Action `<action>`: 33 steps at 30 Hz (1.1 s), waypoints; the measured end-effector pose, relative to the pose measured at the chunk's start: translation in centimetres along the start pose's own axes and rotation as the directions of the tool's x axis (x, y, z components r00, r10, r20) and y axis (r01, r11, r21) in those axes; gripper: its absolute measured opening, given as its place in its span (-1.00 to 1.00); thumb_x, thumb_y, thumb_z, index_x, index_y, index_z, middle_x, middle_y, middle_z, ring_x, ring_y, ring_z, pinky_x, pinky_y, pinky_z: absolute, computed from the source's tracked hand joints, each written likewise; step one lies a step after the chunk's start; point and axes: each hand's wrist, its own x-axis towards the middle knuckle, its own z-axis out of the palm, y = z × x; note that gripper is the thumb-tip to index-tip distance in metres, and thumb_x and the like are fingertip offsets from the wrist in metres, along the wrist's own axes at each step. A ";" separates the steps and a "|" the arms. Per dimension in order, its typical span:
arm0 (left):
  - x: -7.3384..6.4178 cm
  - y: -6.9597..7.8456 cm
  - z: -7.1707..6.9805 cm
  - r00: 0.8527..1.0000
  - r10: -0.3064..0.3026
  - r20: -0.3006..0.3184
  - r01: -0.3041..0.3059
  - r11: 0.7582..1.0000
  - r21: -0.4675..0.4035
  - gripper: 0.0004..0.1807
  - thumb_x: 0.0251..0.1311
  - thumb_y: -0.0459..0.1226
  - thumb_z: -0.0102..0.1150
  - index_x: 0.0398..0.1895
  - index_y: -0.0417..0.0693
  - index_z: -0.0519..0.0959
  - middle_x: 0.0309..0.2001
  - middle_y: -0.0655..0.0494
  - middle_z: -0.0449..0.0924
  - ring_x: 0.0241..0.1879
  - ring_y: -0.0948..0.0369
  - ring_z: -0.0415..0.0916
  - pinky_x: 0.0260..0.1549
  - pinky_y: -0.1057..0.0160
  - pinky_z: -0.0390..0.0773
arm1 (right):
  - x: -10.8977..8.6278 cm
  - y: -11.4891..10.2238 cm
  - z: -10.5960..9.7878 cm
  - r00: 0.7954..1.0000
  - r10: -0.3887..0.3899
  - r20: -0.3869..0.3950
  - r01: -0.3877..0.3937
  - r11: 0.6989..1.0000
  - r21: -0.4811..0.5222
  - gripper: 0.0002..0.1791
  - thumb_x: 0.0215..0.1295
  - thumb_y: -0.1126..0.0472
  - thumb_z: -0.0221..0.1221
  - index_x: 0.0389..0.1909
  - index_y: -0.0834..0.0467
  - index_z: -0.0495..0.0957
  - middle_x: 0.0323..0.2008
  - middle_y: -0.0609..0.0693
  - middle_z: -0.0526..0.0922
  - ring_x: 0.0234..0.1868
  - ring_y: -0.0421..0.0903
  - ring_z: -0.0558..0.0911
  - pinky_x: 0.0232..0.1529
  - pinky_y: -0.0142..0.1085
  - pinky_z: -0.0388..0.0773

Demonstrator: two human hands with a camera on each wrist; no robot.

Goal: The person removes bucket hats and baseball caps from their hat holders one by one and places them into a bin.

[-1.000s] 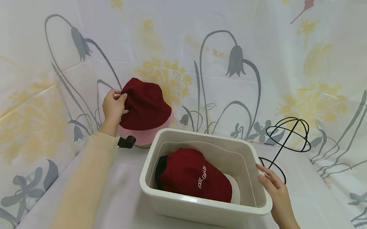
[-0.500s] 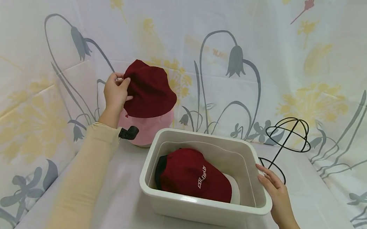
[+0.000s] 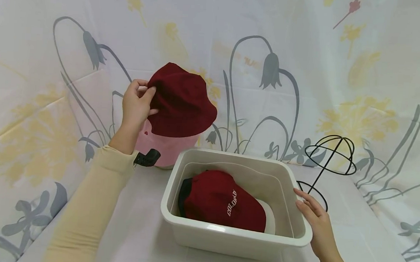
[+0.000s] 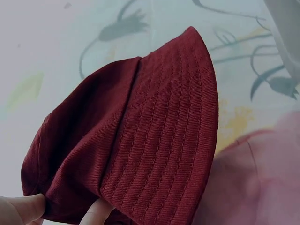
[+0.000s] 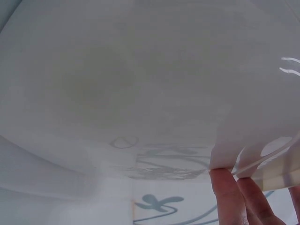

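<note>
My left hand pinches a dark red bucket hat by its left side, holding it up with the crown tilted. In the left wrist view the stitched brim of the bucket hat faces right, and thumb and finger show at the lower left. Just below and behind it is a pink hat-like thing, partly covered by the bucket hat. My right hand rests with its fingers extended against the right rim of a white bin. Inside lies a red baseball cap with white lettering and a pale brim.
A black wire hat stand stands at the back right, behind the bin's right end. A white cloth covers the table. A flower-printed curtain hangs close behind everything.
My left hand has lifted the dark red bucket hat up and to the right, baring more of the pink thing below it. My right hand and the bin have stayed put.
</note>
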 end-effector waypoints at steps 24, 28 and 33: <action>-4.7 0.1 3.1 0.958 0.105 0.267 -0.068 0.987 -0.144 -0.85 0.30 -0.25 0.06 -0.14 -0.08 0.40 -0.11 0.00 0.43 -0.12 0.10 0.49 -0.35 0.14 0.60 | 0.1 0.1 0.0 1.000 -0.012 0.008 0.012 1.000 -0.016 -0.59 0.39 0.16 0.01 0.22 0.12 0.39 -0.12 -0.17 0.53 -0.16 -0.23 0.56 -0.29 -0.30 0.56; -5.6 0.4 3.5 0.949 0.117 0.294 -0.077 0.986 -0.146 -0.83 0.29 -0.26 0.07 -0.12 -0.11 0.40 -0.09 -0.01 0.45 -0.12 0.11 0.49 -0.35 0.13 0.61 | 0.1 0.1 -0.1 1.000 -0.010 0.006 0.010 1.000 -0.022 -0.59 0.39 0.15 0.01 0.23 0.12 0.39 -0.13 -0.18 0.53 -0.17 -0.23 0.56 -0.30 -0.30 0.55; -6.7 0.8 4.0 0.932 0.115 0.343 -0.065 0.986 -0.154 -0.81 0.29 -0.26 0.08 -0.12 -0.15 0.38 -0.09 -0.03 0.44 -0.19 0.12 0.51 -0.35 0.13 0.60 | 0.1 0.1 -0.3 1.000 -0.006 0.004 0.006 1.000 -0.010 -0.59 0.39 0.16 0.02 0.22 0.11 0.40 -0.14 -0.18 0.54 -0.17 -0.23 0.56 -0.30 -0.31 0.55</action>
